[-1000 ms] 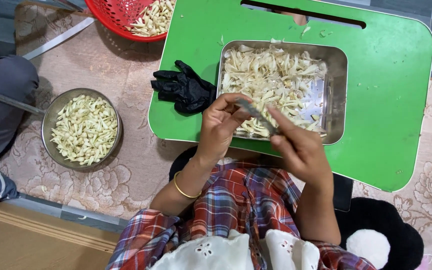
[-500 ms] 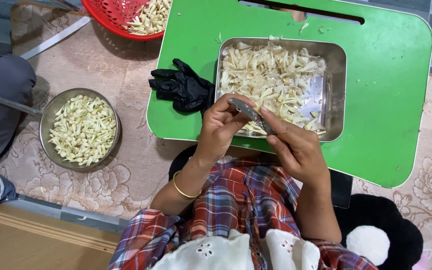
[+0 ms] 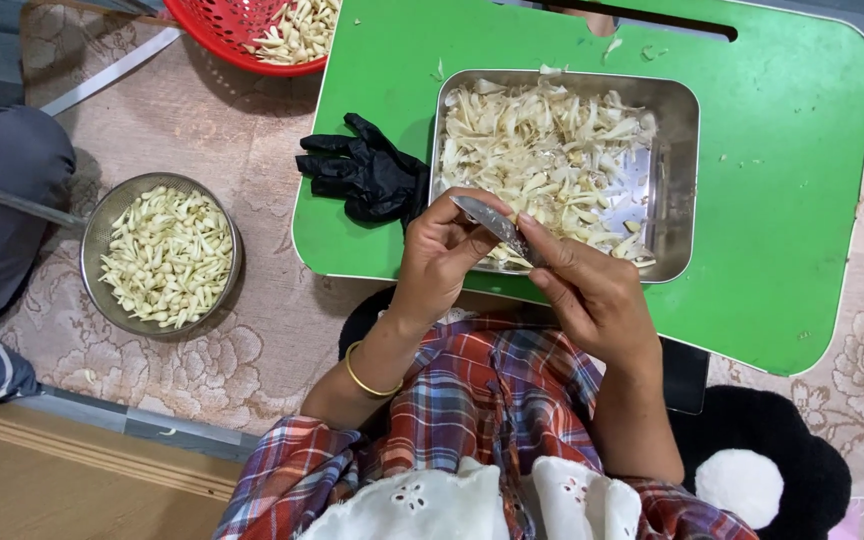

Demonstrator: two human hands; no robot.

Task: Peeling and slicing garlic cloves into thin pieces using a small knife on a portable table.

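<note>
Head view: beside our steel tray, right hand fingers clamp a knife; left hand fingers pinch something unseen; peeling underway.

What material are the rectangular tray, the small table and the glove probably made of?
The rectangular tray looks like stainless steel: grey, shiny, with reflections. The small table seems to be plastic: even bright green, smooth, rounded corners. The glove is probably thin rubber or nitrile: black, limp, slightly glossy.

Left of your green surface, a black glove lies on its edge. Farther left sits a round metal bowl of peeled cloves; a red basket stands beyond it.
</note>
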